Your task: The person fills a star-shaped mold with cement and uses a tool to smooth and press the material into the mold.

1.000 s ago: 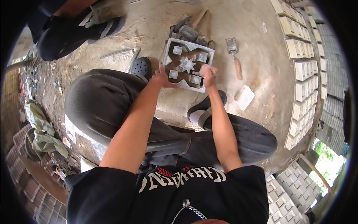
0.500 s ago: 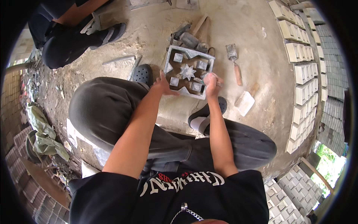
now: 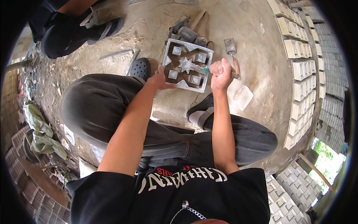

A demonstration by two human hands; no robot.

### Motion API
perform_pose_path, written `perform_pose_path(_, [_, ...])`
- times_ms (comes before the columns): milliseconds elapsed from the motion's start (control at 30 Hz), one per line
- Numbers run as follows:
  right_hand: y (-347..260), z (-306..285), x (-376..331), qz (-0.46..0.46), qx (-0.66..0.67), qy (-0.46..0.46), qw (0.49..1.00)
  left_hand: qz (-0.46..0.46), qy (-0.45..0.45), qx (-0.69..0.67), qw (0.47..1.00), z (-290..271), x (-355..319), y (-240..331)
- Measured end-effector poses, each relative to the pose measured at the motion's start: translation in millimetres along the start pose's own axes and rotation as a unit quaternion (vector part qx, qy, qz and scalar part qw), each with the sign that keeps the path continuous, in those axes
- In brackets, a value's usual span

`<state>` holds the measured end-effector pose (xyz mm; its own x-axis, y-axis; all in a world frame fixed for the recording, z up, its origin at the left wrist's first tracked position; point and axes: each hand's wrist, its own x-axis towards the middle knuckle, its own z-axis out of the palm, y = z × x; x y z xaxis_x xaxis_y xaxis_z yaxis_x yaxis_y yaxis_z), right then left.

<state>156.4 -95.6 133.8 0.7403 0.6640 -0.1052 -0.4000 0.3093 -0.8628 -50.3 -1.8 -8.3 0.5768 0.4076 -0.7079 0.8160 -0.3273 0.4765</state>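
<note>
A square grey metal mould (image 3: pixel 184 87) lies on the ground in front of me, with raised square blocks and an eight-pointed star (image 3: pixel 186 65) inside it. My left hand (image 3: pixel 158 80) grips the mould's near left corner, its fingers along the outer walls. Over the right wall, my right hand (image 3: pixel 221 72) is closed in a fist around a brush (image 3: pixel 205 70) with a green part near its head. The brush's pale tip points left, close to the star. Its handle is mostly hidden in my fist.
Beyond the mould lie a mallet (image 3: pixel 187 34) and wooden-handled tools. A trowel (image 3: pixel 229 45) and a white-bladed scraper (image 3: pixel 243 98) lie to the right. Rows of cream cast blocks (image 3: pixel 298 70) line the far right. Another person's leg (image 3: pixel 67 39) is at upper left.
My right hand has moved up and right with the brush, from the near right block toward the star's right side. My left hand stays on the mould, which appears slightly higher in view.
</note>
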Motion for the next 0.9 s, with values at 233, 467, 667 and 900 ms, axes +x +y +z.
perform_pose_path(233, [58.2,0.5,-34.1,0.019,-0.119,-0.027,0.992,0.056,0.108,0.113,0.986,-36.7,-31.1,18.5])
perform_pose_path(467, [77.0,-6.8,-44.7,0.017,-0.185,0.074,0.98,0.132,0.146,0.262,0.945,-52.7,-28.7,20.2])
perform_pose_path(667, [89.4,-12.5,-49.1,-0.036,-0.302,0.048,0.951,0.154,0.119,0.355,0.914,-71.6,-18.2,27.3])
perform_pose_path(900, [78.0,-17.4,-20.7,0.074,-0.279,-0.077,0.954,0.126,0.105,0.351,0.922,-69.4,-11.7,28.2])
